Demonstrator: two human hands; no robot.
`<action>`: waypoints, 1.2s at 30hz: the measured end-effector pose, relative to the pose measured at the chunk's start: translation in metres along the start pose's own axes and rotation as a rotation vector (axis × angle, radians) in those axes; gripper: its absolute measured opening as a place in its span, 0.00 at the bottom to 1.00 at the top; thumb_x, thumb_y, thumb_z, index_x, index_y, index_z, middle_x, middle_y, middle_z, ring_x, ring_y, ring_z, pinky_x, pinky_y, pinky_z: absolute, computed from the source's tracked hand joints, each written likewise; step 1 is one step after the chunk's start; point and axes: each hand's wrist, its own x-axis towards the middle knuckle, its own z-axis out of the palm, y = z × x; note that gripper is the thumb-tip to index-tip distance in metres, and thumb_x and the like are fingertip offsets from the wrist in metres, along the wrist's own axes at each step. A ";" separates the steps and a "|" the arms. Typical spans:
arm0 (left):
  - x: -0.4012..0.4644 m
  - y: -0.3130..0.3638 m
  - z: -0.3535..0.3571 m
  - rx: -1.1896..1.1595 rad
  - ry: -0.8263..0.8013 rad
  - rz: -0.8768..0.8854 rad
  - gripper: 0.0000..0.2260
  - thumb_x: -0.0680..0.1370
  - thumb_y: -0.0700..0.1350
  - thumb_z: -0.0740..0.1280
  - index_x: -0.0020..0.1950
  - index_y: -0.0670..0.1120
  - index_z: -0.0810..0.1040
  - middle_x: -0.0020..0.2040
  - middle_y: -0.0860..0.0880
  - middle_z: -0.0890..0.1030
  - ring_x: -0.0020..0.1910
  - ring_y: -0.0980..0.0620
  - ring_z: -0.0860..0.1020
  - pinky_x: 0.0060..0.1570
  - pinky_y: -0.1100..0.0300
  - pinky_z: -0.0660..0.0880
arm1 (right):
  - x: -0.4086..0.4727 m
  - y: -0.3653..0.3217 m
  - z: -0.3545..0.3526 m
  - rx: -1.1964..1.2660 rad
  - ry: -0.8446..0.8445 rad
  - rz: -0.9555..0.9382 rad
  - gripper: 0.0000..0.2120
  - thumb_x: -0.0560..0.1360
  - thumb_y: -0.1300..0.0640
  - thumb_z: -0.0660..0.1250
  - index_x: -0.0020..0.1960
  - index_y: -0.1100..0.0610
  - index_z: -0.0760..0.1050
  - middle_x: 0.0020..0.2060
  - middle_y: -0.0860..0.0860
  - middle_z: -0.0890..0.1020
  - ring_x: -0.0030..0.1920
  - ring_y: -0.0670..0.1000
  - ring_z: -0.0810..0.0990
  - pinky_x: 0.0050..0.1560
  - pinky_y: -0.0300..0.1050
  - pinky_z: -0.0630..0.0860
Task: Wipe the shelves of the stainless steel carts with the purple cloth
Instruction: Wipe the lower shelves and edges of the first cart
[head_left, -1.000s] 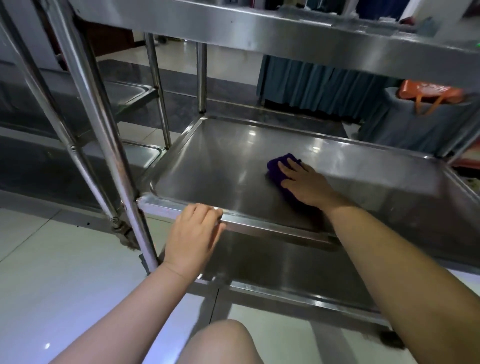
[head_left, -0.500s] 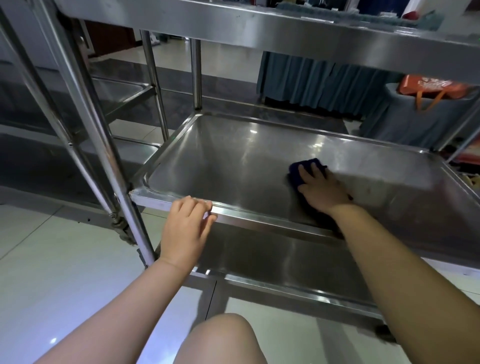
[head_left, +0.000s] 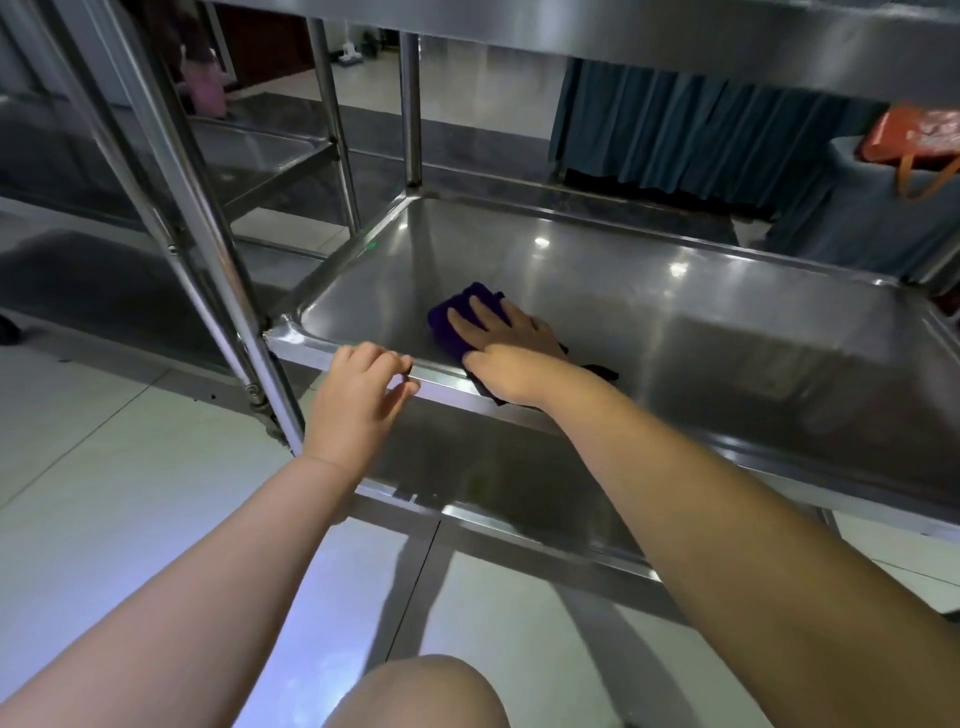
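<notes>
While wiping the middle shelf, steadies the cart by its front rim with the left hand, fingers curled over the lip close to the corner post. Just to its right, presses the purple cloth flat under the right hand, fingers straight and pointing to eleven o'clock. Cloth sits at the shelf's near-left part; unwiped-looking steel stretches toward two and three o'clock, nearer the right arm.

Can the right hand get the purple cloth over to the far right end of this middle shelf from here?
Probably yes: the right hand presses the purple cloth flat on the middle shelf, and nothing stands on the steel between it and that end.
</notes>
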 end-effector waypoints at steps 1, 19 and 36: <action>0.001 0.004 -0.002 0.020 -0.019 -0.022 0.07 0.74 0.40 0.72 0.48 0.38 0.80 0.46 0.41 0.79 0.48 0.39 0.74 0.41 0.50 0.73 | -0.009 0.011 0.000 -0.004 -0.002 0.005 0.29 0.79 0.48 0.48 0.77 0.38 0.41 0.78 0.45 0.42 0.77 0.53 0.41 0.72 0.53 0.45; -0.013 0.129 0.045 0.054 0.031 0.209 0.06 0.69 0.40 0.77 0.42 0.42 0.83 0.38 0.44 0.80 0.34 0.41 0.76 0.28 0.54 0.75 | -0.141 0.281 -0.038 -0.031 0.097 0.544 0.23 0.83 0.51 0.51 0.77 0.48 0.56 0.78 0.49 0.45 0.77 0.55 0.43 0.75 0.59 0.47; -0.017 0.134 0.049 0.090 0.125 0.208 0.07 0.67 0.38 0.78 0.42 0.40 0.83 0.38 0.43 0.82 0.34 0.41 0.79 0.28 0.55 0.74 | -0.067 0.080 -0.009 0.058 0.030 0.370 0.29 0.80 0.46 0.48 0.78 0.48 0.43 0.78 0.54 0.41 0.76 0.65 0.40 0.72 0.63 0.44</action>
